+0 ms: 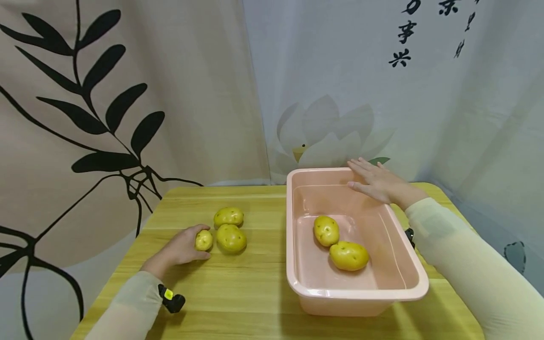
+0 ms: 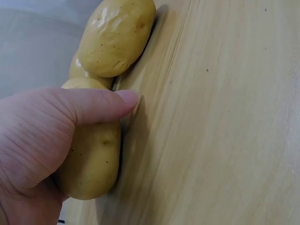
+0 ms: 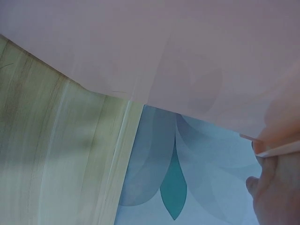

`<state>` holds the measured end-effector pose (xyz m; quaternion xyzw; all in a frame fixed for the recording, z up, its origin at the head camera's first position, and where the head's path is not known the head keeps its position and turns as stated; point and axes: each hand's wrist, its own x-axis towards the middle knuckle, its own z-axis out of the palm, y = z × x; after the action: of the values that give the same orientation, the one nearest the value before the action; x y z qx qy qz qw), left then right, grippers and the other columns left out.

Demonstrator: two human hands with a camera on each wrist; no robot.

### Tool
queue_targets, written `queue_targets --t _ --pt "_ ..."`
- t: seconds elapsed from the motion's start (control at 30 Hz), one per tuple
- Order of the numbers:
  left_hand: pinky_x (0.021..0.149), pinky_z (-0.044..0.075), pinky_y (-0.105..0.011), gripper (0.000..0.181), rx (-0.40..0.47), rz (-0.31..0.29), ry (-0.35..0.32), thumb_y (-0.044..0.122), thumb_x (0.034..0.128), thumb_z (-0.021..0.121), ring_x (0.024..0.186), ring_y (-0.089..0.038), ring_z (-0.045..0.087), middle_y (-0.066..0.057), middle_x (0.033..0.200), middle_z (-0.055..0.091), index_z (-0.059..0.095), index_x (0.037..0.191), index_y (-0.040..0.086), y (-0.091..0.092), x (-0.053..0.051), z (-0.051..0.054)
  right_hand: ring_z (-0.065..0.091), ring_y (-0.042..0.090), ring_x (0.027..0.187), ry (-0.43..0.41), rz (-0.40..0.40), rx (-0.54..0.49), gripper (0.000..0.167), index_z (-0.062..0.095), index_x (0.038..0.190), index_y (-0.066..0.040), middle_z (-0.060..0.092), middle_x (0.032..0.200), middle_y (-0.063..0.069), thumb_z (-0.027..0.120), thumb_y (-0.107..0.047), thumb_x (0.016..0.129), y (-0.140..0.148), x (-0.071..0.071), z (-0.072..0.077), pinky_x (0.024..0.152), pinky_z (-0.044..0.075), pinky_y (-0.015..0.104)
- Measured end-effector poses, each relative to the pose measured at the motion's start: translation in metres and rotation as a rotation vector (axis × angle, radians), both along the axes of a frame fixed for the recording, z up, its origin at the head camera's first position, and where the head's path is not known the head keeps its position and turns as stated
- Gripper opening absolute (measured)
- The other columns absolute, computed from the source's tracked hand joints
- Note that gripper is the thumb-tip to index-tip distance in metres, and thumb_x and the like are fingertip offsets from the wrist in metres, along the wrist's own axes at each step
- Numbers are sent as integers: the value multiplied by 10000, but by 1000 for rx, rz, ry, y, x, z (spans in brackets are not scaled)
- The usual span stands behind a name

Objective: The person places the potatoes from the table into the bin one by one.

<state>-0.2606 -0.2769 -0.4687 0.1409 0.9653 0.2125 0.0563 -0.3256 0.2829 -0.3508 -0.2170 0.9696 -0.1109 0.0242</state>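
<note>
A yellow potato sits in the grip of my left hand on the left of the table. The left wrist view shows my thumb across this potato, which lies low by the wood. Just beyond it are two more potatoes, one nearer and one farther. My right hand rests over the far right corner of a pink plastic basin, its fingers extended along the far rim and thumb inside. In the basin lie a rounder potato and a longer one, touching.
The wooden table ends at a printed curtain close behind the basin. Bare wood lies between the loose potatoes and the basin's tall side. A black wrist device is on my left wrist.
</note>
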Motion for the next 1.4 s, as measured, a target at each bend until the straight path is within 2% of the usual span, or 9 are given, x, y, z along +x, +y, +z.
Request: queue_targets --t 0.4,0.7,0.93,1.17,1.4 --pt "927 453 -526 787 50 50 20 302 726 850 1138 -357 552 -198 1294 555 475 1374 56 -7 7 -5 35 345 1458 -14 10 -3 780 150 1551 -134 111 1598 132 361 -606 967 -5 -1 -2 1125 10 601" --pt "805 516 -427 783 142 117 27 285 739 843 1014 -277 596 -184 1253 566 460 1389 74 -10 11 -5 61 359 1453 1 21 -4 764 171 1545 -110 140 1588 155 369 -582 978 -8 0 -1 1120 37 611" --pt "730 514 -364 743 234 133 31 241 781 808 958 -281 596 -204 1249 547 436 1401 72 -11 15 -7 60 361 1453 -7 28 -4 759 166 1545 -109 129 1591 151 367 -576 982 -10 1 -1 1121 46 610" --pt "760 488 -355 711 341 162 45 213 792 789 982 -273 577 -155 1287 532 439 1403 113 -9 14 -12 65 366 1451 6 32 -17 759 183 1540 -93 146 1587 156 383 -566 982 -7 1 0 1116 53 619" --pt "791 468 -360 654 438 197 75 116 806 752 1016 -294 551 -180 1222 547 449 1384 88 -6 13 -19 56 362 1453 9 34 -17 761 179 1542 -97 135 1590 149 375 -573 981 -2 0 2 1113 56 623"
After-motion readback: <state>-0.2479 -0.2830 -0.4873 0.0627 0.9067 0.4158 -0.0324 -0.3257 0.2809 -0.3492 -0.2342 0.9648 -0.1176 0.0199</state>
